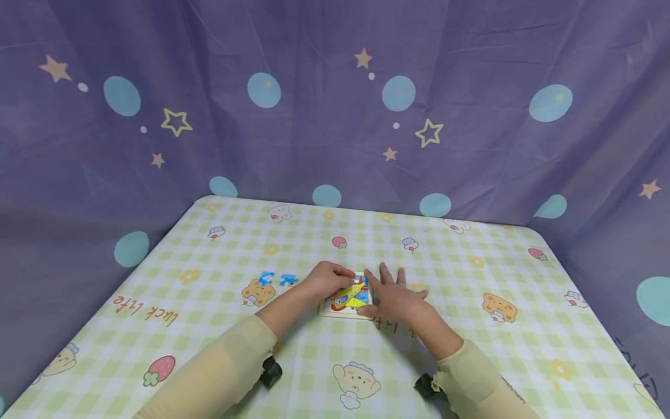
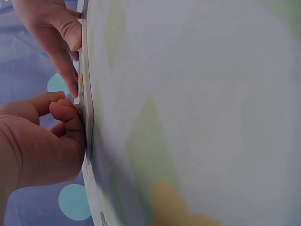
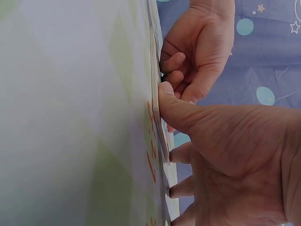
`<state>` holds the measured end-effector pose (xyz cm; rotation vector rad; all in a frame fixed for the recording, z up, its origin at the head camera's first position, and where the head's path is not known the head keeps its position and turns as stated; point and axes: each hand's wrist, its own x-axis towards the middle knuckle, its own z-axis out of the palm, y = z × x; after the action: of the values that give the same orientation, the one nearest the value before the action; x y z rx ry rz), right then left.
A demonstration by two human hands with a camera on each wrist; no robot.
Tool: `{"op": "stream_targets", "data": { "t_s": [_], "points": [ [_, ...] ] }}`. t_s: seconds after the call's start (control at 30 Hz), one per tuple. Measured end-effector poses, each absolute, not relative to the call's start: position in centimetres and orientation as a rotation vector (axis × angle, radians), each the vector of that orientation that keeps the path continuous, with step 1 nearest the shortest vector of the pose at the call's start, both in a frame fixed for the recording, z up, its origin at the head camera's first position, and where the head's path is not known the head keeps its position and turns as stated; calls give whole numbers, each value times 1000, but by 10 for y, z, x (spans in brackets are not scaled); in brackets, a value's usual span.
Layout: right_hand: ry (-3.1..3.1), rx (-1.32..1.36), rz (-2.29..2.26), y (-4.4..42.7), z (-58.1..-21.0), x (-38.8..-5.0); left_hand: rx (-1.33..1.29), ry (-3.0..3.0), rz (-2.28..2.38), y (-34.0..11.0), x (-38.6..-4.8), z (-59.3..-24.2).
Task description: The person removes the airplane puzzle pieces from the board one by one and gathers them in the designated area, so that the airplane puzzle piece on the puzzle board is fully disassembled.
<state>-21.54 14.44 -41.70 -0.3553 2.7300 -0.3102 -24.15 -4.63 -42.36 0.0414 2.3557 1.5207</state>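
A small wooden jigsaw puzzle with a red and yellow aeroplane picture lies flat in its pale tray on the table. From the left, my left hand reaches over it, fingers curled down to its surface. In the left wrist view the left hand hides its own fingertips, so whether a piece is between them cannot be seen. My right hand rests at the tray's right side with fingers spread. The thumb of the right hand touches the tray's edge. Left of the tray lie two loose blue puzzle pieces.
A green and white checked cloth with cartoon prints covers the table. Behind it hangs a purple curtain with stars and blue spots. A dark wrist device is under the left sleeve, another under the right.
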Motion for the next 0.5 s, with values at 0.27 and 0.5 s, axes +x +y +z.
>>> {"op": "stream_targets", "data": {
  "t_s": [0.27, 0.5],
  "points": [
    [2731, -356, -303, 144, -416, -216, -13, 2332, 1567, -45, -242, -424],
    [2731, -363, -303, 144, -416, -216, 31, 2335, 1627, -43, -240, -426]
  ]
}}
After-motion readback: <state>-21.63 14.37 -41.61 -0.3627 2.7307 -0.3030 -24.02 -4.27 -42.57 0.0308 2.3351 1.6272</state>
